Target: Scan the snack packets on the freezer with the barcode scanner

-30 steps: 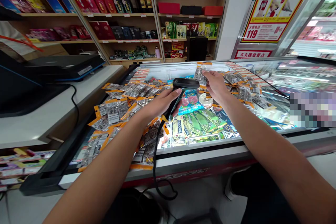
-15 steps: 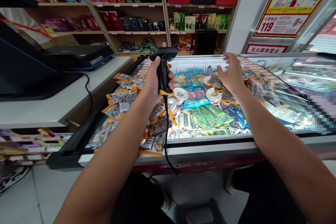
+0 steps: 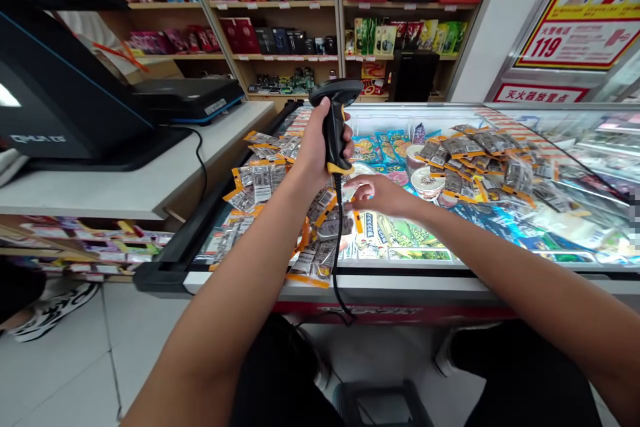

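Observation:
My left hand is closed round the grip of a black barcode scanner, held upright above the glass lid of a chest freezer, with its cable hanging over the front edge. My right hand reaches left, low over the glass, fingers stretched toward the left pile of orange-edged silver packets. It holds nothing. A second pile of the same packets lies to the right on the glass.
A white counter on the left carries a black register screen and a flat black device. Wooden shelves of boxes and bottles stand behind. A stool sits under me. Someone's shoe shows at the lower left.
The scanner went from pointing at a packet to upright. My right hand put its packet on the right pile, then swung left and down toward the left pile.

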Tool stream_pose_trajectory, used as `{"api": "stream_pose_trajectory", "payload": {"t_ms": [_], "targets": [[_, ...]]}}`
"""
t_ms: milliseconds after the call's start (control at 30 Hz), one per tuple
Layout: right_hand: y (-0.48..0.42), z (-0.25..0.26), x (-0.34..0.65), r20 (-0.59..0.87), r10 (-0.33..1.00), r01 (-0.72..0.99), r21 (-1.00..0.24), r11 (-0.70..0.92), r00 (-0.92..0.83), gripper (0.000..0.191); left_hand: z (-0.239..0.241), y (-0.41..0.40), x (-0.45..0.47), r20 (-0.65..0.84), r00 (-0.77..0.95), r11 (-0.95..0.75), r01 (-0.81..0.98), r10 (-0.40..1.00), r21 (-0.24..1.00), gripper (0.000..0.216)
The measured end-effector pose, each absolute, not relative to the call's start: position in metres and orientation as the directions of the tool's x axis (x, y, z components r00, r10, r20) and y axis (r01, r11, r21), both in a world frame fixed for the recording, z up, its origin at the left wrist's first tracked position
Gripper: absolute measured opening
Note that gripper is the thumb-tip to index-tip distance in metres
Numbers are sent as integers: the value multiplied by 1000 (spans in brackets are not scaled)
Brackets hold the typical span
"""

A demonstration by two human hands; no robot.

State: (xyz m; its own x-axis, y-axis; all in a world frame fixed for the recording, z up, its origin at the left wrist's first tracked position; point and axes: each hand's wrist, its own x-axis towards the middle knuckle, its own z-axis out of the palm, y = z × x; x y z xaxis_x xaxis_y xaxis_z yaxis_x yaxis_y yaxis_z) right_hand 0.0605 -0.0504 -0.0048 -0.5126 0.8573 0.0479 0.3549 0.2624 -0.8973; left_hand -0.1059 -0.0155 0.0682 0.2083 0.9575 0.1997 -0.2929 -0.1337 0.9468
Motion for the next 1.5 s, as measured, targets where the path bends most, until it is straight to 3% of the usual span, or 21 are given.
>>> {"api": "stream_pose_trajectory", "payload": {"t_ms": [133, 233, 367, 500, 633, 933, 1200, 1267, 1367, 1500], "targets": [[-32, 10, 98, 22, 916, 196, -974, 109, -401, 32, 71, -17, -105, 197, 253, -138, -235, 947, 962, 54], [-16, 18, 129, 93, 977, 93, -989, 113, -194, 21, 71, -21, -104, 200, 353, -141, -188, 914, 972, 50], [1, 28, 165, 215, 975, 8, -977, 215, 51, 23, 66, -28, -104, 122, 580, -117, -46, 805, 992, 44], [10, 34, 190, 227, 958, -18, -972, 233, 176, 26, 60, -31, -102, 42, 702, -172, 115, 711, 978, 36], [12, 37, 203, 187, 973, -45, -980, 194, 137, 24, 56, -30, -99, 55, 708, -224, 147, 704, 963, 35], [2, 42, 196, 166, 986, 103, -981, 163, 15, 19, 55, -32, -96, 109, 703, -254, 104, 702, 962, 33], [10, 34, 200, 233, 966, 70, -968, 241, -108, 24, 55, -32, -96, 110, 720, -259, 99, 685, 961, 36], [15, 35, 205, 257, 966, 67, -964, 258, -17, 24, 53, -30, -96, 134, 701, -258, 73, 700, 963, 36], [26, 36, 223, 301, 917, 85, -954, 289, 264, 20, 51, -24, -94, 196, 615, -257, 12, 764, 966, 38], [42, 29, 265, 404, 755, 278, -913, 298, 516, 13, 54, -19, -94, 268, 499, -278, -56, 824, 959, 40]]}}
